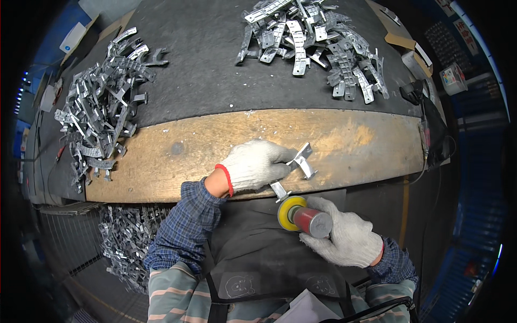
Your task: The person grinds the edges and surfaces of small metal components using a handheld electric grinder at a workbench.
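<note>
Dark matting covers most of the tabletop (pixel 204 64), and a worn wooden board (pixel 355 142) runs along its near edge; every place below is told from that board. At the board's near edge, about midway along it, the left hand (pixel 253 166) in a white knit glove with a red cuff is closed around a bent metal bracket (pixel 298 167), the fingers (pixel 280 157) wrapped over its middle so that one end sticks up past the fingertips over the board and the other end juts down off the board's edge. Just below the board, touching or almost touching that lower end of the bracket, is the yellow disc of a small hand grinder (pixel 304 216) with a red and grey barrel. The right hand (pixel 347 237), also in a white glove, grips this barrel from below and behind, fingers curled tight around it. A dark apron (pixel 258 253) and blue checked sleeves lie beneath both hands. Beyond the board's far edge, up and to the right, a heap of the same grey metal brackets (pixel 315 43) is scattered on the matting. Off the board's left end a second, larger heap of brackets (pixel 102 102) lies tangled. Below the board's left part, more metal parts (pixel 126 242) fill a wire basket. A black bag (pixel 431 124) sits at the board's right end.
</note>
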{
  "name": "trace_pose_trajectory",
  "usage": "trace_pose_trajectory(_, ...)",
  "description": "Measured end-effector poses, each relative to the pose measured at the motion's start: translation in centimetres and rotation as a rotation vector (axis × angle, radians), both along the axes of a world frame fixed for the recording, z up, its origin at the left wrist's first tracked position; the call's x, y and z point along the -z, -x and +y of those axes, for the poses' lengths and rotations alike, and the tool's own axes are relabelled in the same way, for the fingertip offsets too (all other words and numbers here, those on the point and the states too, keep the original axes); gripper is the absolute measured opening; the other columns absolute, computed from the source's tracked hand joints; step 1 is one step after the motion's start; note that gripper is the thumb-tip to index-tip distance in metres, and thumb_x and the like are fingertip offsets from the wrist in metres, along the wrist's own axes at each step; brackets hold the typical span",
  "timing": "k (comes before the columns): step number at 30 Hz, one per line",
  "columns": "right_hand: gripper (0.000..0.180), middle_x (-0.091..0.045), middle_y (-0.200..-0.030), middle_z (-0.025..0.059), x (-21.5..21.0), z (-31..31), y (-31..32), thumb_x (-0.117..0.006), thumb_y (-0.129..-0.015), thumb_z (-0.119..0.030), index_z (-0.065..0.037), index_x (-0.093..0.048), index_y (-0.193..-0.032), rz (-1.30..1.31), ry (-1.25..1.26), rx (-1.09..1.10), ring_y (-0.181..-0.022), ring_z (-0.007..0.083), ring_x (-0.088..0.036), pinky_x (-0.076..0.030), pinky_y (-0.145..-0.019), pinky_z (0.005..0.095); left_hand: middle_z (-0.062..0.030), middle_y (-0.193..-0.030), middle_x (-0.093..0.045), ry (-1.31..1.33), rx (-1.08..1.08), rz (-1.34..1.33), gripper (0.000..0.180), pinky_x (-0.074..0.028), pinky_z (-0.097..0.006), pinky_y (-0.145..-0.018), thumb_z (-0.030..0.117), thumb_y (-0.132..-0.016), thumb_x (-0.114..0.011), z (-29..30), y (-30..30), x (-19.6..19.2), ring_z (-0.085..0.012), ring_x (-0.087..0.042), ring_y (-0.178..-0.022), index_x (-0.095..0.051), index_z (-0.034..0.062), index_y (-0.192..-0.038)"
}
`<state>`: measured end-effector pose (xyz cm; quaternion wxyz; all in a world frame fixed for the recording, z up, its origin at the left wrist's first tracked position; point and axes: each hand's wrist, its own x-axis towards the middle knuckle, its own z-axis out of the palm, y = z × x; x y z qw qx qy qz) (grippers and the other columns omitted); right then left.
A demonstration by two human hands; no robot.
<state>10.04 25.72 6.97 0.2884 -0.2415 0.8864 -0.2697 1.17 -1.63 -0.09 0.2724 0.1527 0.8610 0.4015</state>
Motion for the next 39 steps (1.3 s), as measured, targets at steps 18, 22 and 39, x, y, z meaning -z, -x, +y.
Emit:
trace_pose_trajectory(18,0.080,-0.077,-0.085,0.0277,-2.0,-3.5,3.1,-0.075,-0.106,-0.045,0.008,-0.040,-0.156,-0.018,-0.049,-0.100,-0.072,0.0442,-0.079,-0.063,-0.062,0.0541,-0.0175,-0.098,-0.081,-0.036,0.016,-0.030,0.040,-0.059,-0.041,-0.079,0.032,-0.099,-0.074,-0.4,0.2,1.3,-0.0303,-0.078,-0.085,-0.083,0.0138,-0.133)
trace_pose_trajectory(22,0.078,-0.076,-0.081,0.0264,-1.7,-2.5,1.6,-0.075,-0.106,-0.044,0.006,-0.042,-0.156,0.014,-0.047,-0.110,-0.071,0.0433,-0.079,-0.064,-0.061,0.0535,-0.0167,-0.096,-0.081,-0.021,0.002,-0.059,0.039,-0.059,-0.042,-0.079,0.032,-0.099,-0.074,-0.3,0.2,1.1,-0.0305,-0.078,-0.085,-0.083,0.0139,-0.133)
trace_pose_trajectory(39,0.047,-0.070,-0.090,0.0050,5.5,5.9,6.7,-0.074,-0.109,-0.022,0.000,-0.059,-0.148,0.045,0.533,0.882,-0.068,0.0078,-0.065,-0.056,-0.065,0.0279,-0.0138,-0.100,-0.082,0.144,0.021,-0.005,0.047,-0.061,-0.044,-0.084,0.033,-0.102,-0.069,1.4,-0.3,-1.5,-0.0303,-0.079,-0.093,-0.075,0.0171,-0.145)
